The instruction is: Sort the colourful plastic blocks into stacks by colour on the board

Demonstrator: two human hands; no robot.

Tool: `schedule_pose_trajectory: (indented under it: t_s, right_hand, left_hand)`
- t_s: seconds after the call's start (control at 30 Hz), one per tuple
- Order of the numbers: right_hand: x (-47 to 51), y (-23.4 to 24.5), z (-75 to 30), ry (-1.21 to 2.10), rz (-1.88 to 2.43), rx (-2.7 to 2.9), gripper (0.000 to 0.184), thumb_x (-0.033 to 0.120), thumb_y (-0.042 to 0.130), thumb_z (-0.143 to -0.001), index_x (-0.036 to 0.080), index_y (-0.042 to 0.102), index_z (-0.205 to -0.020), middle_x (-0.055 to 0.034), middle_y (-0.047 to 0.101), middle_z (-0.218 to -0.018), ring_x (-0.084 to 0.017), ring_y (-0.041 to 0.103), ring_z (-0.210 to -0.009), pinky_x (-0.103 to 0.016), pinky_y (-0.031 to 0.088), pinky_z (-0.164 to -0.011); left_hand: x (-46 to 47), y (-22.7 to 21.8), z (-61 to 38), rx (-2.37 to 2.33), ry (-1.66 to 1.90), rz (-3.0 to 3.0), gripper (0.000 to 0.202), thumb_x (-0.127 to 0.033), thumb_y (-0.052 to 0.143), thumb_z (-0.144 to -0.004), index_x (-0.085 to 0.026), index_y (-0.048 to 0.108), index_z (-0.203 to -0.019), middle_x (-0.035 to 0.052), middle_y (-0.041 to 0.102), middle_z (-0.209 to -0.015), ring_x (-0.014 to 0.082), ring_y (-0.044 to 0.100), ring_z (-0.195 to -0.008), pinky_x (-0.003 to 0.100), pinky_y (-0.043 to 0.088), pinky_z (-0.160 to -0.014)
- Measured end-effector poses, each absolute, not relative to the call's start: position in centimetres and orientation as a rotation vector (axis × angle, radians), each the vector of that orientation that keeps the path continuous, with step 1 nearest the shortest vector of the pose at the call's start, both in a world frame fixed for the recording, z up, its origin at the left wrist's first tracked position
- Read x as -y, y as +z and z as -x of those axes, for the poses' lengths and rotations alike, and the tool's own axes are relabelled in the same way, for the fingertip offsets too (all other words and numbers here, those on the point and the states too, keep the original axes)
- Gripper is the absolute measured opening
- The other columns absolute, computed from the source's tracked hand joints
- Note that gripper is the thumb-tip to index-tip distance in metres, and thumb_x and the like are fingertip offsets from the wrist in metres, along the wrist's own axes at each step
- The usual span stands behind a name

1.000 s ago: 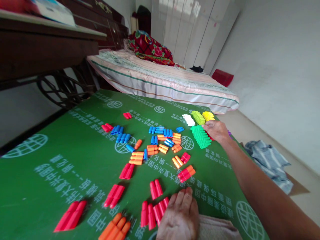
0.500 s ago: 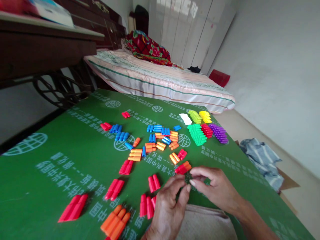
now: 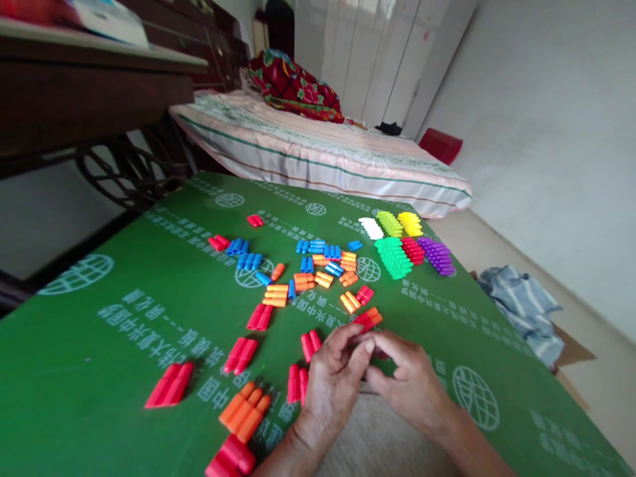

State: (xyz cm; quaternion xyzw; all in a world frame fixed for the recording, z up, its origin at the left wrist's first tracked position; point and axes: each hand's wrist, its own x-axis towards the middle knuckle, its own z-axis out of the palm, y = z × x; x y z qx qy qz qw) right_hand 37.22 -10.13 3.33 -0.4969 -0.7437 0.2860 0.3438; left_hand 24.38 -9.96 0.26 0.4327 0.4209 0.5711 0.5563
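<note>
My left hand [image 3: 328,377] and my right hand [image 3: 410,377] meet at the fingertips over the near part of the green board. Both are closed in a pinch, and whatever they hold is hidden by the fingers. Just beyond them lies a red-and-orange group of bullet-shaped plastic blocks [image 3: 368,319]. Left of my left hand are red blocks [image 3: 297,384], partly covered by it, and another red pair [image 3: 311,344]. An orange group [image 3: 244,411] and a red group [image 3: 231,457] lie nearer to me.
Blue blocks [image 3: 249,261] and orange blocks [image 3: 275,295] are scattered mid-board [image 3: 124,344]. White, lime, yellow, green [image 3: 393,258], red and purple clusters stand at the far right. Beyond the board is a bed [image 3: 318,156]; a sewing-machine table [image 3: 94,86] stands left, and cloth [image 3: 519,308] lies on the right.
My right hand has moved left and my fingertips have come together. The view has shifted, bringing the red group at the bottom more into sight.
</note>
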Motion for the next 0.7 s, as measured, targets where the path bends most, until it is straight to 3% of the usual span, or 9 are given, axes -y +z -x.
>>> schedule_pose_trajectory:
  t_s: [0.2,0.4,0.57,0.7]
  right_hand:
    - [10.0,3.5,-37.8,0.926,1.298,1.669,0.024,0.017,0.064,-0.072,0.024,0.070,-0.095,0.0001,0.073,-0.082,-0.014,0.066,-0.071,-0.024,0.054,-0.065]
    - [10.1,3.1,-38.7,1.121,1.223,1.411,0.027,0.027,0.072,-0.073,0.023,0.069,-0.099,-0.0032,0.075,-0.087,-0.017,0.070,-0.076,-0.027,0.058,-0.071]
    - [10.1,2.4,-39.1,1.160,1.227,1.379,0.034,0.037,0.076,-0.072,0.022,0.070,-0.102,-0.0047,0.075,-0.089,-0.018,0.069,-0.076,-0.030,0.058,-0.071]
    - [10.2,2.2,-39.4,1.149,1.222,1.403,0.036,0.036,0.074,-0.074,0.023,0.071,-0.108,-0.0029,0.074,-0.081,-0.017,0.068,-0.068,-0.030,0.057,-0.066]
  left_hand:
    - [10.0,0.9,-23.7,-1.058,1.357,-1.271,0.030,-0.046,0.053,-0.089,-0.022,0.068,-0.099,0.0036,0.069,-0.100,0.0158,0.063,-0.092,0.028,0.054,-0.085]
    - [10.1,0.6,-23.7,-1.045,1.260,-1.262,0.036,-0.048,0.054,-0.087,-0.021,0.065,-0.108,0.0044,0.070,-0.105,0.0176,0.065,-0.097,0.031,0.054,-0.090]
    - [10.0,0.5,-24.0,-0.931,1.273,-1.161,0.036,-0.049,0.063,-0.081,-0.019,0.065,-0.101,0.0056,0.072,-0.093,0.0181,0.067,-0.085,0.029,0.057,-0.078]
    - [9.9,1.0,-24.1,-0.839,1.255,-1.086,0.029,-0.045,0.067,-0.079,-0.018,0.067,-0.090,0.0031,0.070,-0.079,0.0145,0.064,-0.072,0.024,0.055,-0.067]
